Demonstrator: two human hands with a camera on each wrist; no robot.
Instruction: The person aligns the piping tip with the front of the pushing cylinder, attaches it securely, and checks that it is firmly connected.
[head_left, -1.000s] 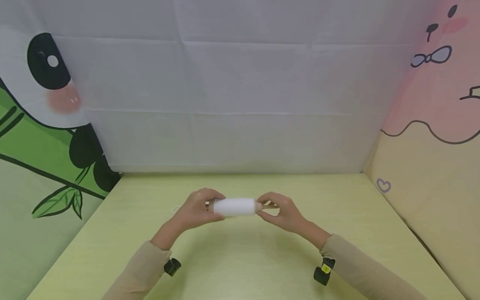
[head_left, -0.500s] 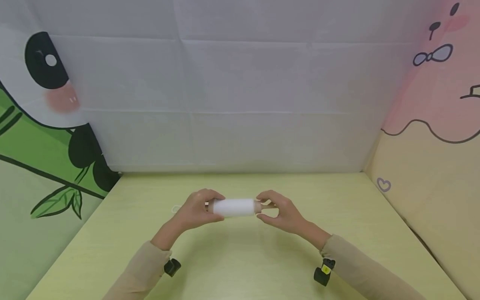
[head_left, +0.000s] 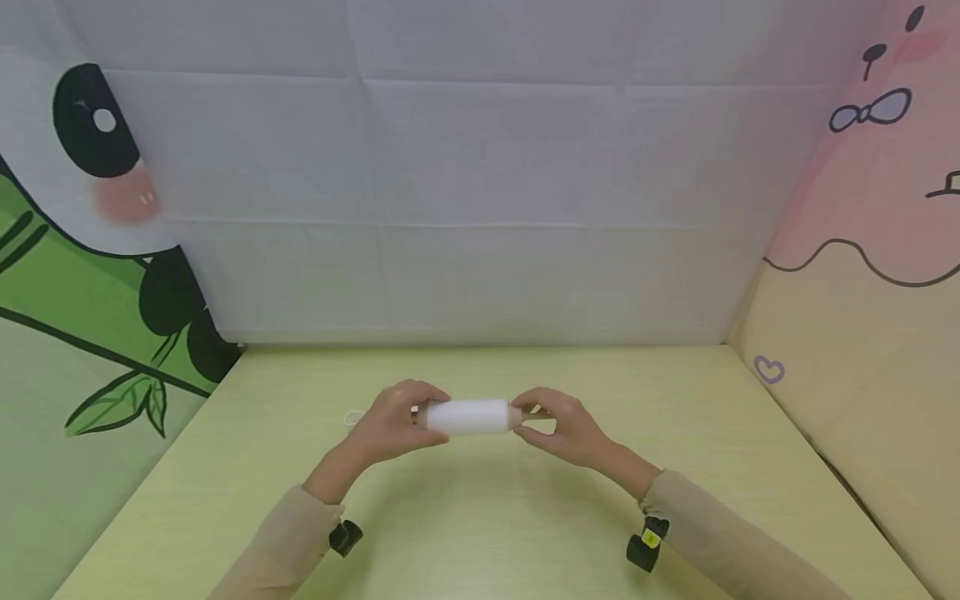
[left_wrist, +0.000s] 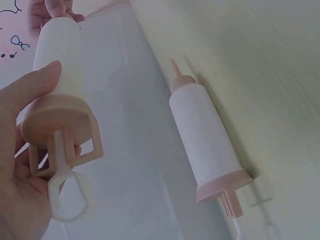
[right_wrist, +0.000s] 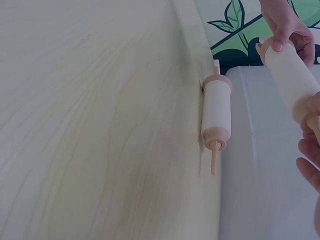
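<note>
Counting first: two hands, one syringe-style tube, and that's about it for loose stuff as far as I can see. Both wrist views show what looks like a second tube over by the wall, but it sits right where the glossy tabletop meets the white backdrop and mirrors the one I'm holding, so I read it as a reflection, can't be fully sure.

The tube (head_left: 469, 416) is a fat white cylinder with peachy-pink ends. In the left wrist view the near end has a round pink flange with a pink frame behind it and a white ring-shaped plunger handle poking out. The far end tapers into a pink cap. It's lying level, sideways across my view, held up off the pale green wood-grain tabletop (head_left: 480, 533), roughly in the middle of it.

My left hand (head_left: 390, 423) has its fingers wrapped round the flange end, thumb lying along the white barrel, plunger ring tucked in the palm. My right hand (head_left: 564, 427) pinches the pink tip end between thumb and fingertips, other fingers loosely curled underneath.

Around the tabletop: a white cloth backdrop (head_left: 480, 208), a panda-and-bamboo panel (head_left: 82, 250) on the left, a pink and tan cartoon panel (head_left: 870, 275) on the right. Beige sleeves on both arms, a small black camera on each wrist.
</note>
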